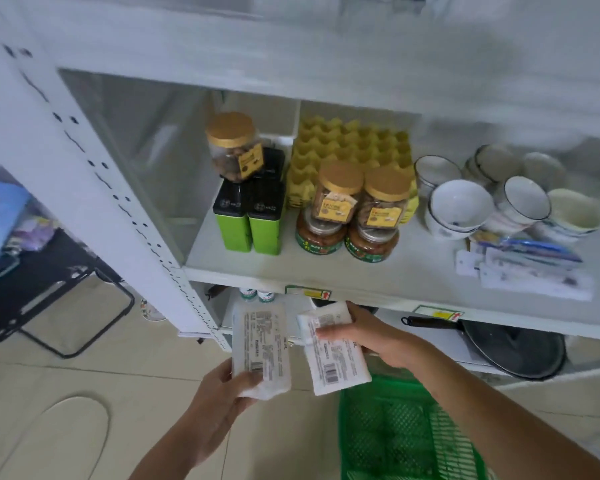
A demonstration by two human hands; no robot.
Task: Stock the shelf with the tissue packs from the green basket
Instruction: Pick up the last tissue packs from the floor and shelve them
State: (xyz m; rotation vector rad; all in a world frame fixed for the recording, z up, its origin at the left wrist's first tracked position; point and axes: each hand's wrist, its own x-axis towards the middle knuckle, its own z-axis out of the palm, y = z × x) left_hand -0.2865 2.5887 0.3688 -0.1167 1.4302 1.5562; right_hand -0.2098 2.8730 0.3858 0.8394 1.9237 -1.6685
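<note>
Head view, left hand (219,393) gripping tissue pack (260,344), right hand (371,336) gripping second pack (333,355), labels unreadable

Floor: pale glossy tiles (84,368) under me, daylight glaring off them.
Furniture: black folding stool (45,292) on my left.
Upright: white perforated post (94,188) beside it.

The print on both tissue packs (261,348) is too blurred to read. The green basket (395,431) runs off the bottom edge, partly behind the right forearm. The pan (513,348) sits half hidden under the shelf (378,271).
</note>
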